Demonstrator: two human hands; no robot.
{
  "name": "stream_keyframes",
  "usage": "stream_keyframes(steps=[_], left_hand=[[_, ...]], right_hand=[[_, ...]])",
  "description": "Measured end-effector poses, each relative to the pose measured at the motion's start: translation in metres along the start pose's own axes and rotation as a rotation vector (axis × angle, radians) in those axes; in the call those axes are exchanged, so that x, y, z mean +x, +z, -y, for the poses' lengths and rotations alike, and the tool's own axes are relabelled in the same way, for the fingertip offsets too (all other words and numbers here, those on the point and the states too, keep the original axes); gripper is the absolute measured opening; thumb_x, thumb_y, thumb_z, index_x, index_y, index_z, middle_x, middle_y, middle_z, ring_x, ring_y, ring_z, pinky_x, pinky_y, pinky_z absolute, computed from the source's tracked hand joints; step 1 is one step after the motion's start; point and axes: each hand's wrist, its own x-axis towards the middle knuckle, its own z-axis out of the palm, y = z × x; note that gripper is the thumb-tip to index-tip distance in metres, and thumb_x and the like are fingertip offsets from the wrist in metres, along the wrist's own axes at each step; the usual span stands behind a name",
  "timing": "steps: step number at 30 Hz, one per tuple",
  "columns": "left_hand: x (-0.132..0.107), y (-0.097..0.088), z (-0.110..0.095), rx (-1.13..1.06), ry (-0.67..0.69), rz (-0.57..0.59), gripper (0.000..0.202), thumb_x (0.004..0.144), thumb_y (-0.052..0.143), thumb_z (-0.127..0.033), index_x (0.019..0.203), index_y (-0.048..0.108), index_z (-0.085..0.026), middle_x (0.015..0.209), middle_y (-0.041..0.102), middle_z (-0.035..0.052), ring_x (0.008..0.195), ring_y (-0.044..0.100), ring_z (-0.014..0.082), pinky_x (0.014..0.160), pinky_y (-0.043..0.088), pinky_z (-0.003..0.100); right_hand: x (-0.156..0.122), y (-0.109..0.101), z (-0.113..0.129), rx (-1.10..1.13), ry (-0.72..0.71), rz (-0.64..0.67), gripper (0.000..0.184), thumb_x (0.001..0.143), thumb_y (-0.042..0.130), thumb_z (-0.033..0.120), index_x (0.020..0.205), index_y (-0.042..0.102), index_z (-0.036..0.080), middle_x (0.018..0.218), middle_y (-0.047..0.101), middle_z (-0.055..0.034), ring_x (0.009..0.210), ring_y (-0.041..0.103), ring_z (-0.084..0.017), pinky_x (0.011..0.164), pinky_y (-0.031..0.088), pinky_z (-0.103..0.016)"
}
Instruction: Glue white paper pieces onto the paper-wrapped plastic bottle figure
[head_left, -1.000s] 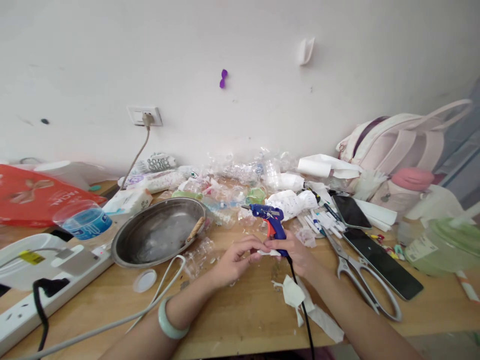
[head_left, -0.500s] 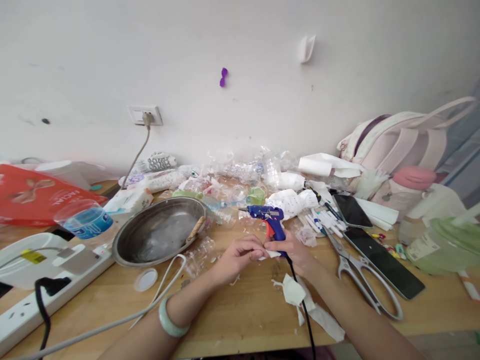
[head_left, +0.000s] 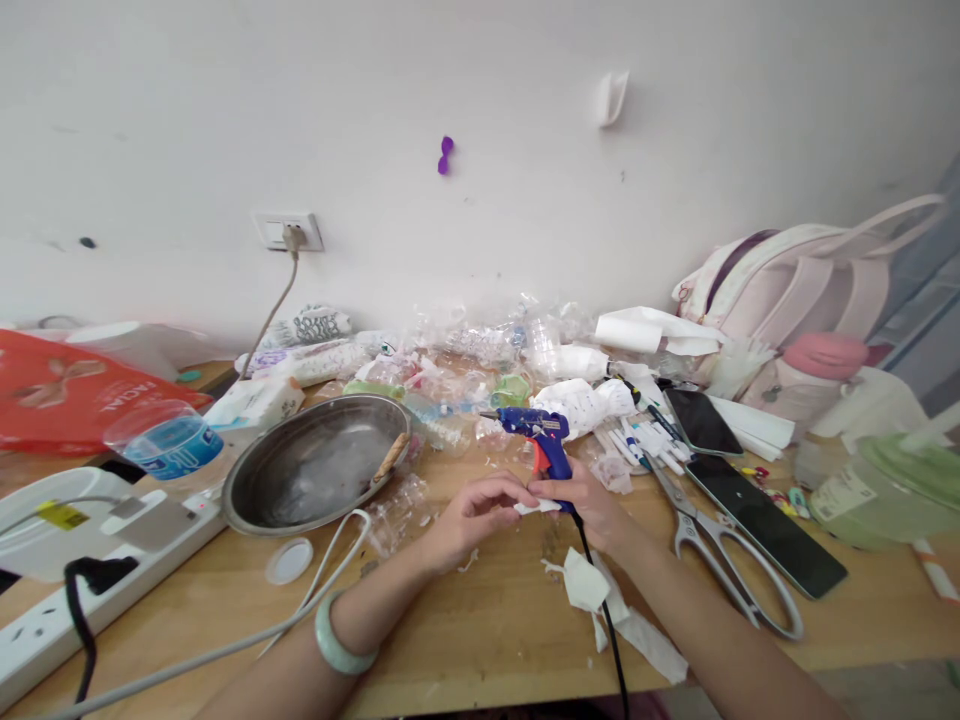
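My right hand is wrapped round the handle of a blue hot glue gun. The gun has an orange trigger, its nozzle points left, and a black cord runs down from the handle. Just left of the handle, my left hand is closed with thumb and fingertips at a small white paper scrap. The right thumb also lies at this scrap, so I cannot tell how firmly each hand grips it. More torn white paper pieces lie on the table below the cord.
Left are a metal basin with a wooden-looking stick on its rim, a white lid, a cable and a power strip. Scissors, phones and pens lie right. Clear plastic waste lines the wall.
The left fingers have lifted and parted slightly at the white paper scrap, and more of it shows. The glue gun stays almost in place in my right hand.
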Motion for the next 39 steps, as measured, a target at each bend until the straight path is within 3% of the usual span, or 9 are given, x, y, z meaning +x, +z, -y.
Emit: stream_keyframes(steps=[6, 17, 29, 33, 39], left_hand=[[0.001, 0.003, 0.0, -0.051, -0.1, -0.077, 0.027, 0.069, 0.071, -0.04, 0.076, 0.064, -0.015, 0.076, 0.061, 0.0028, 0.073, 0.052, 0.0145, 0.072, 0.038, 0.027], [0.005, 0.005, -0.002, -0.006, -0.197, -0.065, 0.03, 0.066, 0.072, -0.042, 0.065, 0.06, -0.015, 0.061, 0.054, -0.0018, 0.061, 0.045, 0.0105, 0.063, 0.036, 0.025], [0.009, 0.008, 0.0, 0.001, -0.201, -0.175, 0.036, 0.058, 0.076, -0.045, 0.065, 0.06, -0.014, 0.062, 0.057, -0.0013, 0.061, 0.047, 0.0103, 0.063, 0.036, 0.025], [0.012, 0.006, 0.002, -0.039, -0.203, -0.226, 0.038, 0.057, 0.076, -0.046, 0.069, 0.058, -0.015, 0.061, 0.054, -0.0032, 0.057, 0.044, 0.0083, 0.056, 0.033, 0.022], [0.014, 0.004, 0.003, -0.091, -0.191, -0.326, 0.04, 0.061, 0.071, -0.051, 0.07, 0.053, -0.016, 0.056, 0.049, -0.0057, 0.052, 0.04, 0.0073, 0.052, 0.03, 0.021]], right_hand=[[0.001, -0.002, -0.002, 0.012, -0.022, 0.033, 0.027, 0.051, 0.075, 0.027, 0.066, 0.054, 0.017, 0.055, 0.049, 0.006, 0.046, 0.037, -0.006, 0.042, 0.028, -0.02], [0.002, -0.004, -0.007, -0.075, -0.012, 0.027, 0.029, 0.051, 0.076, 0.029, 0.068, 0.055, 0.018, 0.057, 0.051, 0.0053, 0.049, 0.043, -0.008, 0.044, 0.031, -0.021], [0.004, -0.001, -0.006, -0.056, -0.028, -0.025, 0.034, 0.049, 0.078, 0.033, 0.069, 0.056, 0.018, 0.058, 0.053, 0.0048, 0.048, 0.044, -0.008, 0.043, 0.034, -0.021], [0.005, -0.001, -0.005, -0.062, -0.04, -0.056, 0.032, 0.05, 0.077, 0.034, 0.068, 0.054, 0.018, 0.054, 0.051, 0.0062, 0.045, 0.043, -0.008, 0.043, 0.033, -0.022], [0.006, -0.002, -0.008, -0.101, -0.062, -0.008, 0.026, 0.056, 0.073, 0.032, 0.066, 0.053, 0.018, 0.047, 0.051, 0.0058, 0.042, 0.043, -0.009, 0.044, 0.03, -0.023]])
